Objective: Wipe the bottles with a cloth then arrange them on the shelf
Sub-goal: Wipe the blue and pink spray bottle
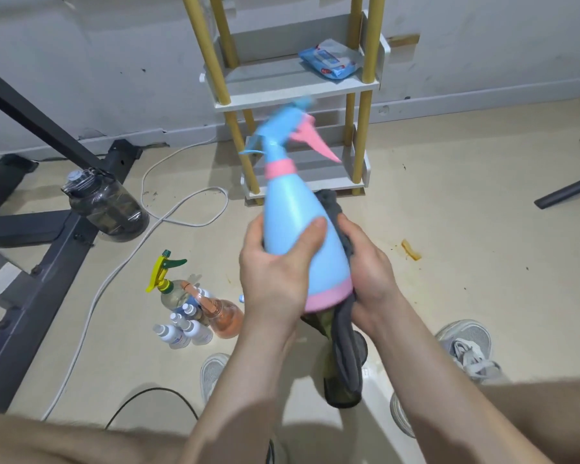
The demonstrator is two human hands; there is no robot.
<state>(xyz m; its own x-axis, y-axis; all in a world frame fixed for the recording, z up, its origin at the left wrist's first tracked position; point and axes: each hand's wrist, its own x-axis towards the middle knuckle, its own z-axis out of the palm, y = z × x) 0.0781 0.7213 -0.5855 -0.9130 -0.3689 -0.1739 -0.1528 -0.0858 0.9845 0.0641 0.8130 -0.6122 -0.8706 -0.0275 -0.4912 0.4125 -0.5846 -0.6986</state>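
One smooth blue plastic spray bottle (295, 236), cone-shaped, with pink collar, base band and trigger, held tilted in the air before the shelf (282, 98); nozzle blurred. Gripped round the body by the left hand (275, 269), thumb across the front. Pressed to its right side: one grey cloth (345, 346), clutched in the curled right hand (369, 272), tail hanging over one green glass bottle (337, 390) on the floor. Huddled on the floor to the left: one yellow-triggered clear sprayer (168, 283), one orange sprayer (223, 316), at least four small white bottles (181, 329). One wipes pack (330, 58) at the upper tier's right back corner.
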